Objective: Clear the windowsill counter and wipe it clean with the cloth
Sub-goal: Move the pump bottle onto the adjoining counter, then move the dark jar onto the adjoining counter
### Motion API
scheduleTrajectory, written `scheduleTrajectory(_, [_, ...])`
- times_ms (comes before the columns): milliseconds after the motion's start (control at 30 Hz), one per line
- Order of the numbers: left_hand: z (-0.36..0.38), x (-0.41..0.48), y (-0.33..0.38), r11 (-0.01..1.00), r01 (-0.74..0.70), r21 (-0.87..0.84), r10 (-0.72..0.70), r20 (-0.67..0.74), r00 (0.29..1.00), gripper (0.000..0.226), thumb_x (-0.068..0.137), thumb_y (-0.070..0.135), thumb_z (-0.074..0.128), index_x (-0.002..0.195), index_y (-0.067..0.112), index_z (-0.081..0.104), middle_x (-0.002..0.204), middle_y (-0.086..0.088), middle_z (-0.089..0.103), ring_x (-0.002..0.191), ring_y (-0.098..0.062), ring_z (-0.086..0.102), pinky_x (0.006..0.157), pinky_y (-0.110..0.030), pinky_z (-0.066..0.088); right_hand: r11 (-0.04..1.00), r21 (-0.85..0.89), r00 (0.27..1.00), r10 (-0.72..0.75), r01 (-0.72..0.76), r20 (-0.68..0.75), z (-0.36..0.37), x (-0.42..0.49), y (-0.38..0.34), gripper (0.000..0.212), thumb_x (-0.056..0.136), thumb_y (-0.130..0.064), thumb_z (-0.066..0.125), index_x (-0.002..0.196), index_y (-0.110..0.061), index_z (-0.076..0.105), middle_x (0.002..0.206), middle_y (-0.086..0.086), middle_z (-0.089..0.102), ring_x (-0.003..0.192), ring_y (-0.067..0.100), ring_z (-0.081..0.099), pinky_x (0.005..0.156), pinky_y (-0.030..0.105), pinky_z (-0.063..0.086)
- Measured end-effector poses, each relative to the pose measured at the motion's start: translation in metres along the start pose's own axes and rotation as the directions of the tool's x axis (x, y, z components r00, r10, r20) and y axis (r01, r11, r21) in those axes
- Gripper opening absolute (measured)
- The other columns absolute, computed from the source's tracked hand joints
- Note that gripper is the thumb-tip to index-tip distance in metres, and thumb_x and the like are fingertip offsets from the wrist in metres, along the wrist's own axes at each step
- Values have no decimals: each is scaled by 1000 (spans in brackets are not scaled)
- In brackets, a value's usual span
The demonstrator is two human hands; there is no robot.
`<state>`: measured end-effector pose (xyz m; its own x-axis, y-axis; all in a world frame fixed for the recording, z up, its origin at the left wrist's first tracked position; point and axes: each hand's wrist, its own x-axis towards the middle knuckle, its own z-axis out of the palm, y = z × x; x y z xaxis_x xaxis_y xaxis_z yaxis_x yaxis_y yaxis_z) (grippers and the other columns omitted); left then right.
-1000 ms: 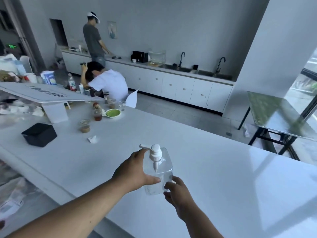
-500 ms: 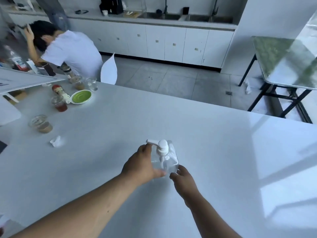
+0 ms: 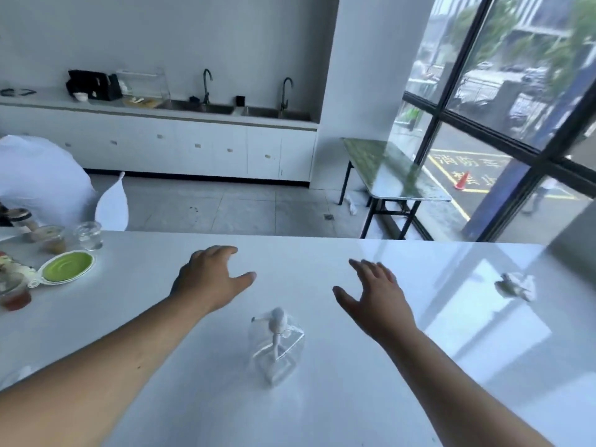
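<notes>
My view cuts off the brown drink cup (image 3: 14, 293) and a seated person's white back (image 3: 35, 179) at the left edge. The crumpled white thing (image 3: 516, 286) is too blurred to identify.

Yellow road lettering outside the window is the only writing to be seen

Through the window at the far right, yellow painted characters (image 3: 468, 167) lie on the road surface inside a yellow-lined box, just beside an orange cone (image 3: 461, 181); the strokes look like Chinese characters, but from in here they are too blurred for me to read with any confidence. Nothing on the white counter, the clear pump bottle (image 3: 276, 348) or the cups at the far left carries a label I can make out.
</notes>
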<state>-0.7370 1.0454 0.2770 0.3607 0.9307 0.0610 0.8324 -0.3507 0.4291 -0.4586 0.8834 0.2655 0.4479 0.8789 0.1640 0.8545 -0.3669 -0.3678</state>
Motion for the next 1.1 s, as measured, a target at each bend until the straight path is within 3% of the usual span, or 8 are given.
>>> scheduleTrajectory(100, [-5, -12, 65, 963, -263, -67, 265, 26, 964, 88, 74, 83, 57, 147, 33, 50, 156, 10, 50, 144, -21, 39, 110, -44, 42, 992, -110, 987, 36, -53, -156, -59, -51, -6, 84, 85, -76, 48, 154, -30, 44, 159, -2, 48, 155, 28, 28, 126, 46, 29])
scheduleTrajectory(200, [10, -52, 131, 865, -489, -111, 499, 106, 860, 97, 69, 87, 46, 150, 34, 46, 159, 11, 46, 147, -20, 36, 116, -43, 38, 961, -227, 978, 118, -155, -170, -98, -121, 8, 87, 83, -79, 47, 154, -30, 43, 159, -1, 46, 155, 29, 27, 126, 46, 27])
scheduleTrajectory(300, [30, -103, 190, 762, -623, -179, 647, 165, 744, 95, 72, 86, 50, 152, 36, 41, 162, 12, 41, 148, -18, 33, 117, -41, 36, 907, -278, 945, 276, -316, -174, -129, -201, 41, 92, 82, -82, 46, 158, -31, 35, 163, -2, 41, 156, 28, 22, 128, 44, 21])
scheduleTrajectory(433, [50, -174, 269, 611, -756, -234, 792, 191, 580, 90, 77, 81, 58, 154, 36, 39, 162, 13, 39, 149, -17, 32, 118, -41, 36, 819, -263, 849, 431, -510, -306, -178, -306, 87, 95, 80, -83, 44, 159, -31, 34, 164, -1, 39, 156, 27, 21, 127, 44, 20])
scheduleTrajectory(767, [102, -391, 463, 290, -899, -327, 951, 206, 232, 88, 80, 73, 68, 154, 34, 41, 163, 10, 40, 149, -18, 33, 118, -40, 32, 602, -134, 586, 663, -787, -465, -254, -545, 206, 93, 81, -83, 44, 158, -31, 33, 165, 1, 39, 156, 26, 24, 126, 42, 19])
scheduleTrajectory(1100, [188, -597, 625, 195, -916, -351, 956, 277, 97, 90, 83, 76, 63, 157, 33, 35, 164, 11, 38, 150, -17, 30, 119, -42, 33, 433, -25, 385, 773, -901, -505, -335, -755, 357, 95, 82, -81, 44, 160, -28, 33, 163, 0, 39, 154, 27, 25, 125, 43, 24])
